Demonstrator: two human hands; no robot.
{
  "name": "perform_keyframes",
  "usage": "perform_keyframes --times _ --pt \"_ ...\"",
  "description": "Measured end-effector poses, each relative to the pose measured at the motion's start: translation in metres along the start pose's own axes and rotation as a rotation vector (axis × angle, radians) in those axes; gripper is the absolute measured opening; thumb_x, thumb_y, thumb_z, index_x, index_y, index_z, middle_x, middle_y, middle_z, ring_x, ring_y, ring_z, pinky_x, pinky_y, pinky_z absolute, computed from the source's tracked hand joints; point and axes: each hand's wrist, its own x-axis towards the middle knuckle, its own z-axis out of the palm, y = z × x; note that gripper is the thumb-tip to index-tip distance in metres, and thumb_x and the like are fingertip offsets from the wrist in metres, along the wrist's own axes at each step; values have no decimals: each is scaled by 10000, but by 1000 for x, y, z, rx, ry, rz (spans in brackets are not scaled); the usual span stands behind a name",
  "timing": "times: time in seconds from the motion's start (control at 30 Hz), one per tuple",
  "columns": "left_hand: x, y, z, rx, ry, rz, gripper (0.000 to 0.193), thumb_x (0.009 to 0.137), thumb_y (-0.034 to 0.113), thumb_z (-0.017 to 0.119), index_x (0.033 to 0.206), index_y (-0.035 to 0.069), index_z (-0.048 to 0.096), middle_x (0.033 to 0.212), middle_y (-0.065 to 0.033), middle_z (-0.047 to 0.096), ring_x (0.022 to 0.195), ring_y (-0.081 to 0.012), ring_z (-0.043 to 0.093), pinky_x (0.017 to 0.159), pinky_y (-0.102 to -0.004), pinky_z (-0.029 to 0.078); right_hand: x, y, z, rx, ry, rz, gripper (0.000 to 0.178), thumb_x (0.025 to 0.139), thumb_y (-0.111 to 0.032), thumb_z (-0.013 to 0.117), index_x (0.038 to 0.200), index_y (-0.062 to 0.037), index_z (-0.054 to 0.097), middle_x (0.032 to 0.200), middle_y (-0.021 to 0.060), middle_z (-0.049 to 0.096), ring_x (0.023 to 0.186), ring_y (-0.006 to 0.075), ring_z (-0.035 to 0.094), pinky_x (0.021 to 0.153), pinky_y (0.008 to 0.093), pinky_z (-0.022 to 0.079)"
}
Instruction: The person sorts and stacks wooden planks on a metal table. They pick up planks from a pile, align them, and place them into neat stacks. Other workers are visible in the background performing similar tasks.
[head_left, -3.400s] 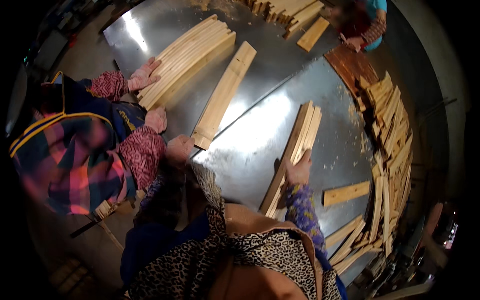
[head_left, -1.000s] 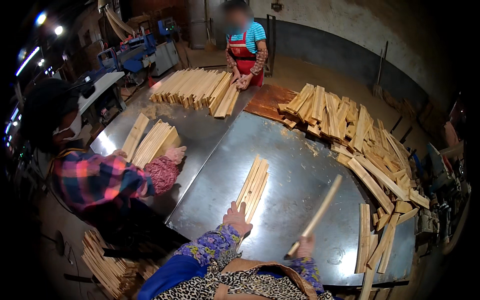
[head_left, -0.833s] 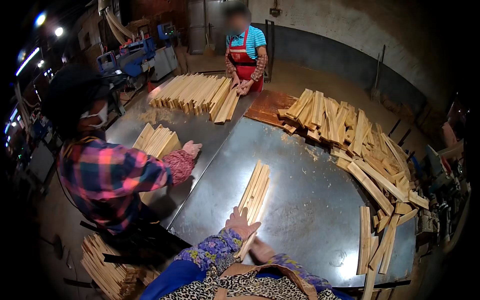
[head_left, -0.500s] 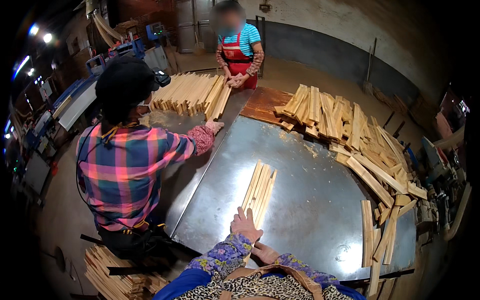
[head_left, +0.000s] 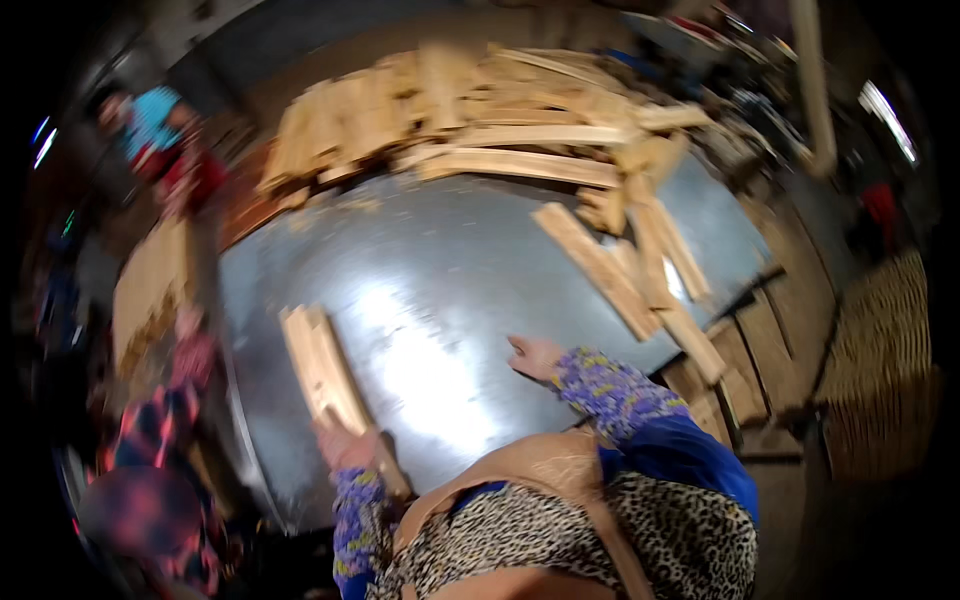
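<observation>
A small bundle of pale wooden strips point(head_left: 327, 365) lies lengthwise on the left part of the metal-topped table point(head_left: 450, 245). Across the near part of this bundle is my left hand point(head_left: 345, 447), its blurred fingers gripping the strips. My right hand point(head_left: 537, 358) hovers by itself over the table at the right, empty, with loosely curled fingers held apart. Nearest to it is a loose wooden board point(head_left: 598, 270) lying at a slant. Motion blur hides the finer finger positions.
A large heap of wooden strips point(head_left: 350, 115) covers the far side. At the far left, a co-worker in red and blue point(head_left: 160, 130) stands by a row of strips point(head_left: 155, 285); another in plaid point(head_left: 150, 425) reaches toward it. Stacked wood point(head_left: 880, 370) stands at the right.
The view has swung to the right, so the heap now sits straight ahead. My right hand has left the bundle and moved rightward; my left hand is still on the strips.
</observation>
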Motion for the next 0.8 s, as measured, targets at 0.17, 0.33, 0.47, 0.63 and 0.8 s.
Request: perform_keyframes --times 0.17,0.33,0.47,0.63,0.8 --pt "-34 43 49 22 230 82 1237 816 451 910 1800 97 248 1805 -247 279 1437 -420 560 1180 -503 556 -62 95 -175 -165 378 289 722 956 -480 766 1473 7 632 1351 288 732 1285 451 687 1128 531 550" --pt "-48 88 59 12 211 175 1234 843 467 895 1807 87 225 1807 -281 256 1513 -471 481 1228 -517 501 -54 266 -183 -237 865 634 987 833 -426 913 1615 -10 477 1520 326 606 1333 512 658 1182 516 539" --pt "-54 85 62 -48 155 74 1252 815 453 921 1805 105 239 1836 -312 169 1595 -498 379 1293 -518 431 -40 260 -224 14 635 847 1019 856 -325 850 1706 -42 365 1531 341 604 1331 546 657 1179 556 537" --pt "-50 75 71 -70 197 77 1207 798 395 938 1784 138 291 1824 -322 205 1570 -535 418 1257 -533 469 -117 236 -205 347 580 548 912 872 -201 727 1717 -51 418 1495 313 660 1321 490 684 1131 541 562" --pt "-31 58 86 -501 162 21 1185 780 460 920 1757 127 338 1787 -362 243 1545 -567 436 1242 -560 474 -188 236 -109 1392 440 161 780 845 -179 740 1571 56 577 1398 155 738 1212 333 731 1099 424 563"
